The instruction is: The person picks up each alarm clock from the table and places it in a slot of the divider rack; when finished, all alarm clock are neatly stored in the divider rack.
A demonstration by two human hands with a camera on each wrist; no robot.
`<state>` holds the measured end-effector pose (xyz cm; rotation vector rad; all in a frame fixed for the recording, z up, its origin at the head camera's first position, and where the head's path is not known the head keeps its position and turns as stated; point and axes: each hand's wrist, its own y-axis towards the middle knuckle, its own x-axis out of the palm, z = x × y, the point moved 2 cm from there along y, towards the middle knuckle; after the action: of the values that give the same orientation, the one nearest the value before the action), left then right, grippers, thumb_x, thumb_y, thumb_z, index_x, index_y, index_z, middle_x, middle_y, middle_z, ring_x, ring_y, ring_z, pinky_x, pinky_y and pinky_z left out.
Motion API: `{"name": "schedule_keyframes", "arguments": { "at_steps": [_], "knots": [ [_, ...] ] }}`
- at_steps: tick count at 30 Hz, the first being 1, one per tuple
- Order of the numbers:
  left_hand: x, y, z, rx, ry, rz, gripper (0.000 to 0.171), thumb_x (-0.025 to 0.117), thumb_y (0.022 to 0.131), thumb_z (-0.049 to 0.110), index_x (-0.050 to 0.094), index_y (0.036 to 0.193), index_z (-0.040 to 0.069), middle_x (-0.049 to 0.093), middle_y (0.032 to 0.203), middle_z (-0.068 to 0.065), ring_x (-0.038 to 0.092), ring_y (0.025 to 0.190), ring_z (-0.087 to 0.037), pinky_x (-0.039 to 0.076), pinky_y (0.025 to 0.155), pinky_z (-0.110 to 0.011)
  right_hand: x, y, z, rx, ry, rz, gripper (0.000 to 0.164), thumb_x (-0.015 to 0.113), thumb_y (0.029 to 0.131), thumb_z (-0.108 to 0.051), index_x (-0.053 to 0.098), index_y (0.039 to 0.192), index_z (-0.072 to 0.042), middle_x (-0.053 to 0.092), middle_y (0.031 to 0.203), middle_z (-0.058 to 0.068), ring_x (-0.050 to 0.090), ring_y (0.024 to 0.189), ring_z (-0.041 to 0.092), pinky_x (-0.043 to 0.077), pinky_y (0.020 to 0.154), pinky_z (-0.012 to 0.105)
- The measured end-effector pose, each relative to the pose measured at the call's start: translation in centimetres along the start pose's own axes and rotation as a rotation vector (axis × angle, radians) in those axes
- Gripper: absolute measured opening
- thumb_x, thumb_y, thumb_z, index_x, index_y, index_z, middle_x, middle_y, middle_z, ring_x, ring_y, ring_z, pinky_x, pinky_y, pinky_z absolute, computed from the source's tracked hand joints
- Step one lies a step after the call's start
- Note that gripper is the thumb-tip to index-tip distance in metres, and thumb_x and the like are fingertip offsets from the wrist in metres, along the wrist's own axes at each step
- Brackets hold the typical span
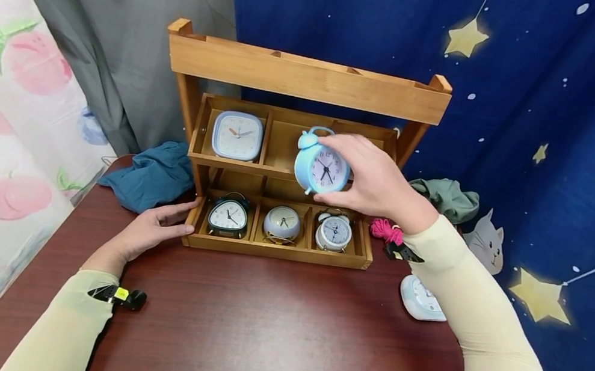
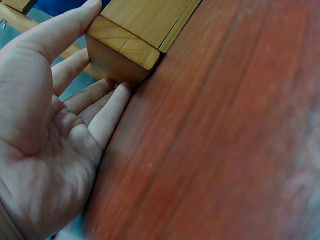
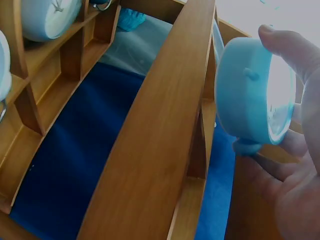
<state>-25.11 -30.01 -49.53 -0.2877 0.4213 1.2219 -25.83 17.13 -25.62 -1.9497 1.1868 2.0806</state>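
A light blue twin-bell alarm clock (image 1: pixel 322 167) is gripped by my right hand (image 1: pixel 371 178), thumb below and fingers above. It is held in front of the middle tier of the wooden shelf (image 1: pixel 308 81), overlapping that tier's centre and right compartments. In the right wrist view the clock (image 3: pixel 242 90) shows its side, turned sideways. My left hand (image 1: pixel 148 233) touches the left end of the bottom tier. The left wrist view has its fairly straight fingers (image 2: pixel 107 115) along the wooden corner (image 2: pixel 122 50), thumb on top.
A square blue-rimmed clock (image 1: pixel 237 135) stands in the middle tier's left compartment. Below it are a black clock (image 1: pixel 228 216), a round lavender clock (image 1: pixel 282 224) and a white twin-bell clock (image 1: pixel 334 231). Another pale clock (image 1: pixel 422 298) lies at right, near pink cord (image 1: pixel 386 231). Cloths flank the shelf.
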Motion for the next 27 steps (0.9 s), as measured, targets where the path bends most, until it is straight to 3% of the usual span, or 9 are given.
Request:
{"name": "schedule_keyframes", "arguments": {
  "at_steps": [9, 18, 27],
  "knots": [
    [0.0, 0.0, 0.0, 0.001, 0.010, 0.002, 0.069, 0.080, 0.106, 0.036, 0.054, 0.168, 0.021, 0.047, 0.173, -0.007, 0.043, 0.158, -0.039, 0.044, 0.103, -0.008, 1.7, 4.4, 0.9, 0.016, -0.133, 0.074, 0.100, 0.092, 0.085, -0.062, 0.056, 0.163, -0.011, 0.066, 0.151, 0.015, 0.060, 0.137, 0.037, 0.054, 0.110, 0.054],
    [0.3, 0.2, -0.1, 0.008, -0.004, -0.010, 0.070, 0.080, 0.106, 0.035, 0.053, 0.168, 0.021, 0.046, 0.174, -0.007, 0.043, 0.159, -0.040, 0.043, 0.105, -0.009, 3.3, 6.0, 2.0, 0.123, -0.179, -0.038, 0.103, 0.092, 0.086, -0.063, 0.051, 0.168, -0.014, 0.060, 0.159, 0.015, 0.056, 0.144, 0.039, 0.048, 0.119, 0.054],
    [0.1, 0.1, 0.0, 0.016, 0.004, -0.006, 0.070, 0.080, 0.106, 0.035, 0.053, 0.169, 0.021, 0.046, 0.173, -0.007, 0.043, 0.158, -0.040, 0.044, 0.104, -0.009, 4.2, 6.8, 1.8, 0.098, -0.300, -0.074, 0.100, 0.091, 0.089, -0.061, 0.052, 0.168, -0.015, 0.061, 0.158, 0.012, 0.053, 0.144, 0.041, 0.046, 0.121, 0.054]
  ]
}}
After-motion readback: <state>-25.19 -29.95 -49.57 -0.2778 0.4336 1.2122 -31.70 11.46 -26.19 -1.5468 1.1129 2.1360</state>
